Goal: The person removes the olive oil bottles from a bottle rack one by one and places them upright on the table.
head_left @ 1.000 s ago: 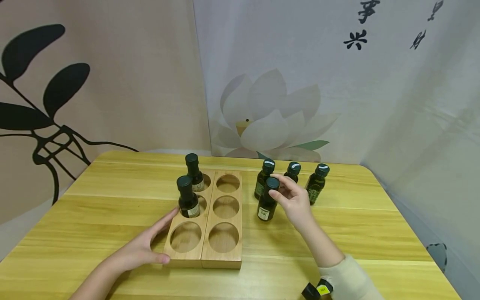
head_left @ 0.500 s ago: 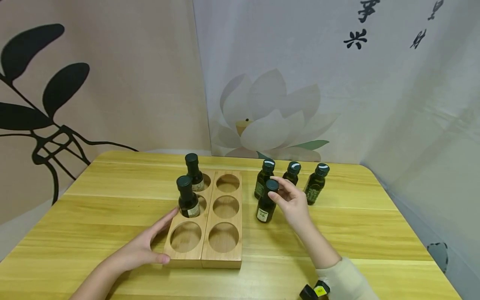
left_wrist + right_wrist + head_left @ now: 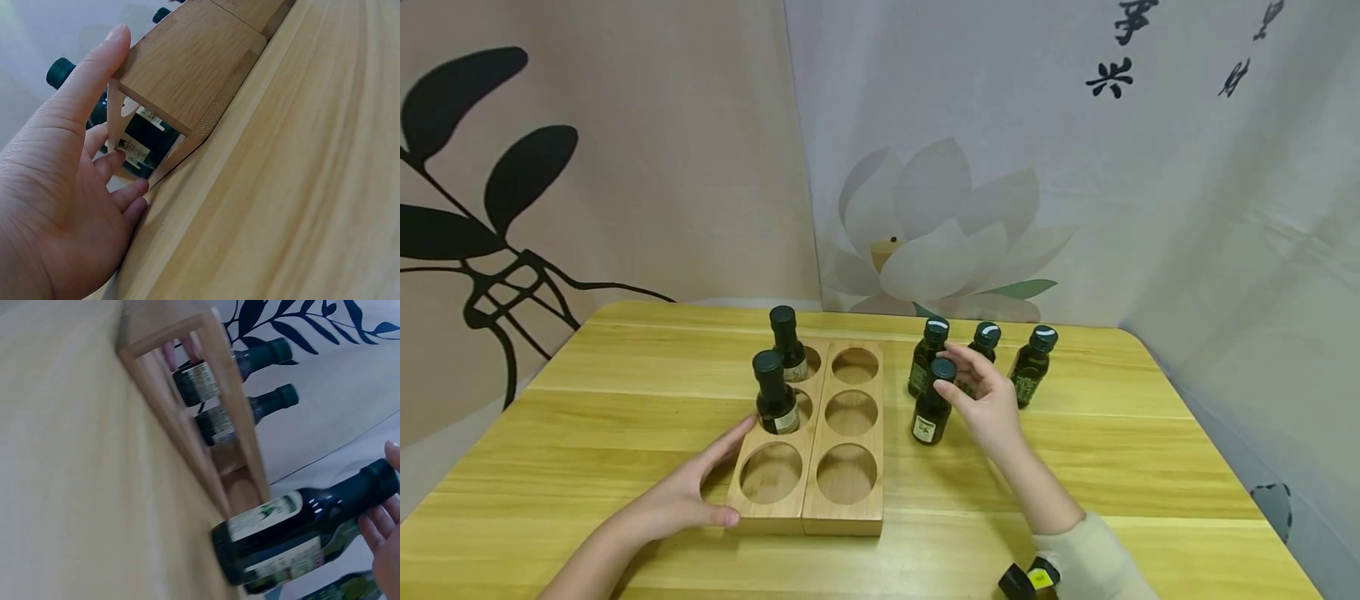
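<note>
In the head view, two wooden bottle racks stand side by side: the left rack (image 3: 745, 521) and the right rack (image 3: 865, 527), each with round holes. Dark bottles with black caps, a far bottle (image 3: 786, 342) and a nearer bottle (image 3: 772, 392), stand in the left rack's far and middle holes. My left hand (image 3: 681, 496) rests against the left rack's near corner, its thumb at the front end and its fingers along the side. To the right of the racks, my right hand (image 3: 985, 404) pinches the capped top of a labelled bottle (image 3: 931, 412), which is nearly upright.
Three more dark bottles stand at the back right: a left one (image 3: 919, 371), a middle one (image 3: 985, 343) partly behind my hand, and a right one (image 3: 1030, 371). The light wooden table (image 3: 1120, 467) runs back to a printed curtain (image 3: 715, 167).
The bottle in my right hand has shifted slightly toward me over the last second. My right index finger now sits a little higher beside the cap. The left hand stays put.
</note>
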The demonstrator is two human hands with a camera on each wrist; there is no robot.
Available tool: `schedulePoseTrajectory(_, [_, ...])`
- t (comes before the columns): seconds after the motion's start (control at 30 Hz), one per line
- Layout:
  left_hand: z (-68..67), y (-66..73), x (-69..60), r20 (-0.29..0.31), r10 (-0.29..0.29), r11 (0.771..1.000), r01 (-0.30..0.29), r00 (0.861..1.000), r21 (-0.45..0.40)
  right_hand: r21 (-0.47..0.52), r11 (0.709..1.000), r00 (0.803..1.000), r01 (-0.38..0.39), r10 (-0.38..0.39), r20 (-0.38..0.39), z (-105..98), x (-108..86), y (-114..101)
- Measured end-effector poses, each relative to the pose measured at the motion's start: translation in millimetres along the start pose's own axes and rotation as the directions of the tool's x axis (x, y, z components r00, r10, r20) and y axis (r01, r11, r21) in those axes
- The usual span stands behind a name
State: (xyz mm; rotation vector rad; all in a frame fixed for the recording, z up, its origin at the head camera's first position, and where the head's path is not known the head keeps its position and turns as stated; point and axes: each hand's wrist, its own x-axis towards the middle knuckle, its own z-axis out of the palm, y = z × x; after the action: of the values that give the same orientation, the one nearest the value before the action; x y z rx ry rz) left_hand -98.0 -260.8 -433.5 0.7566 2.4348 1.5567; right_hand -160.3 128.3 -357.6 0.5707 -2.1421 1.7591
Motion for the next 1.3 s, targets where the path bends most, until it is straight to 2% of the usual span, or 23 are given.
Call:
schedulePoseTrajectory(0.1, [-0.3, -0.1, 0.2, -0.001, -0.011, 1.0, 0.011, 1.0, 0.005, -0.004, 0.999, 0.999, 0.051, -0.051, -0.002, 0.1, 4.5, -15.1])
schedulePoseTrajectory(0.2, [-0.8, -0.6, 0.3, -0.002, -0.012, 1.0, 0.013, 1.0, 0.008, 0.009, 0.996, 0.996, 0.094, -0.094, -0.015, -0.3, 10.3, -13.4])
schedulePoseTrajectory(0.4, [-1.4, 0.0, 1.2, 0.002, -0.009, 1.0, 0.009, 1.0, 0.009, 0.037, 0.992, 0.992, 0.124, -0.123, -0.037, 4.6, 18.8, -13.9])
schedulePoseTrajectory(0.6, [-1.6, 0.6, 1.6, 0.004, -0.011, 1.0, 0.011, 1.0, 0.005, 0.113, 0.977, 0.983, 0.182, -0.18, -0.027, 22.3, 23.0, -26.9])
schedulePoseTrajectory(0.83, [-1.2, 0.1, 1.5, 0.003, -0.007, 1.0, 0.007, 1.0, 0.005, 0.172, 0.958, 0.97, 0.231, -0.24, 0.03, 50.7, 23.0, -34.7])
schedulePoseTrajectory(1.07, [-0.5, -0.6, 1.6, 0.002, -0.006, 1.0, 0.006, 1.0, 0.006, 0.213, 0.957, 0.973, 0.198, -0.219, 0.076, 78.5, 20.0, -37.9])
schedulePoseTrajectory(1.3, [-0.7, 0.2, 0.9, 0.003, -0.014, 1.0, 0.014, 1.0, -0.002, 0.236, 0.969, 0.984, 0.073, -0.108, 0.14, 105.4, 20.2, -36.7])
